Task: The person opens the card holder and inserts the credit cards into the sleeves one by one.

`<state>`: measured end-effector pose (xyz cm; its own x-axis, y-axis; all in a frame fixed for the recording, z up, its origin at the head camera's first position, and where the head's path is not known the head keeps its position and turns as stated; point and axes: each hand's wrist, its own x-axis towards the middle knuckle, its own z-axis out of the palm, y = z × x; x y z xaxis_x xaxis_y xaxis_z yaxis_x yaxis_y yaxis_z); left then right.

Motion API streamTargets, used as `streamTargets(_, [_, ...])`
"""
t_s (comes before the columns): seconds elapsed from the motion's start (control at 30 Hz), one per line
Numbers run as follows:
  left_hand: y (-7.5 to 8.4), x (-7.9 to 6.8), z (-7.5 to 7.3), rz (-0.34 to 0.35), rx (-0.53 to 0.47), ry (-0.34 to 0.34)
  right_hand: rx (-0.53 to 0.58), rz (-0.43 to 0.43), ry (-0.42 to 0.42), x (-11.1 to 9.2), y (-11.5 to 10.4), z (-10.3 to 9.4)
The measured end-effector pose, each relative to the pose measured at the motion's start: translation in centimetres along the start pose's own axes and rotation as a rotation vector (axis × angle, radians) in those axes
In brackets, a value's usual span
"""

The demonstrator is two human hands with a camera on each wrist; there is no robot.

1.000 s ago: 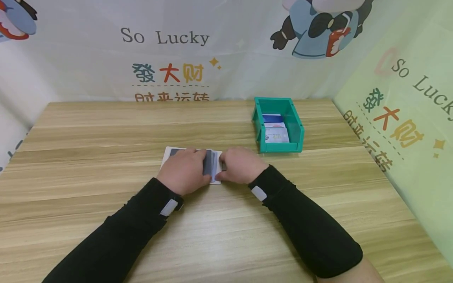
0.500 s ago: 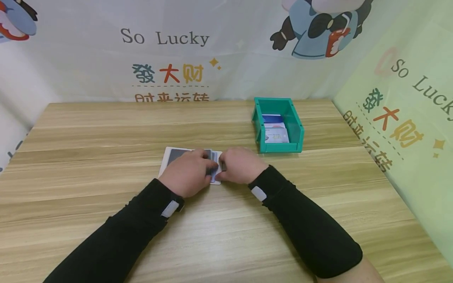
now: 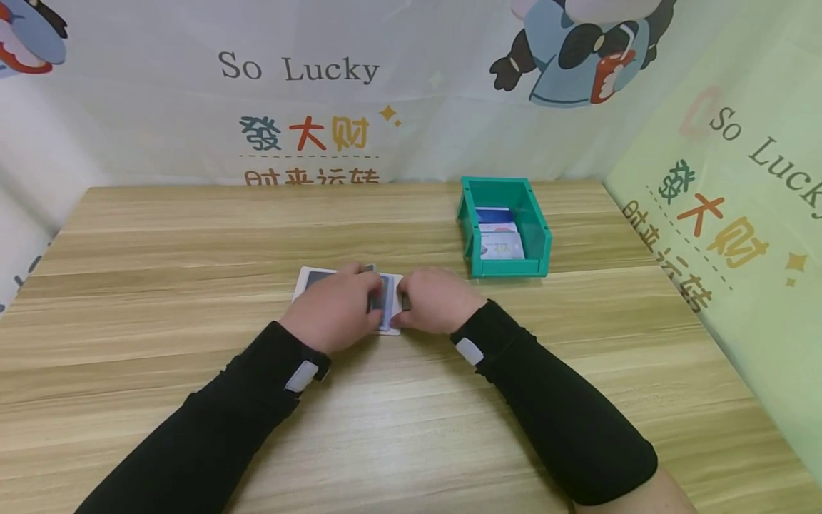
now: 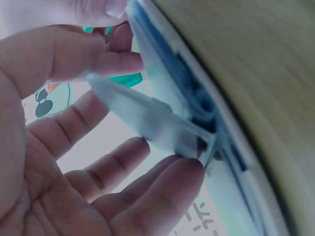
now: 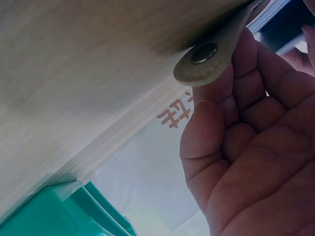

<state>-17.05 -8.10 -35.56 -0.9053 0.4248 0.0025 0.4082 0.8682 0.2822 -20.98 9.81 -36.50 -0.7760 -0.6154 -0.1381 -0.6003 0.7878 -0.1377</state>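
With the right hand (image 3: 443,300) gripping the edge of the card holder (image 3: 389,303), the left hand (image 3: 334,310), pinching a translucent sleeve (image 4: 150,119), should turn it lightly without creasing.

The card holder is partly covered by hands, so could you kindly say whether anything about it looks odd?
Nothing visible looks damaged. The holder lies open, its snap strap sticks out unfastened, and one leaf stands raised at the left hand; that seems natural while it is being handled.

There are two hands (image 3: 331,308) (image 3: 443,301), one cardholder (image 3: 388,301), one bin (image 3: 511,268), one table (image 3: 193,250)
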Motion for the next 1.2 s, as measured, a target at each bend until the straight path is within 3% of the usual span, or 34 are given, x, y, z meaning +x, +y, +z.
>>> streamTargets(0.57, [-0.7, -0.4, -1.7, -0.182, 0.011, 0.075, 0.001, 0.022, -0.014, -0.1, -0.2, -0.1])
streamTargets(0.7, [-0.8, -0.5, -1.8, -0.162, 0.105, 0.115, -0.003, 0.017, -0.011, -0.2, -0.2, -0.1])
streamTargets(0.83, [-0.8, -0.5, -1.7, -0.148, 0.182, 0.108, 0.001, 0.018, -0.011, -0.2, -0.2, -0.1])
streamTargets(1.2, [0.0, -0.1, -0.2, -0.042, 0.122, -0.034, 0.004, 0.019, -0.015, -0.2, -0.2, -0.2])
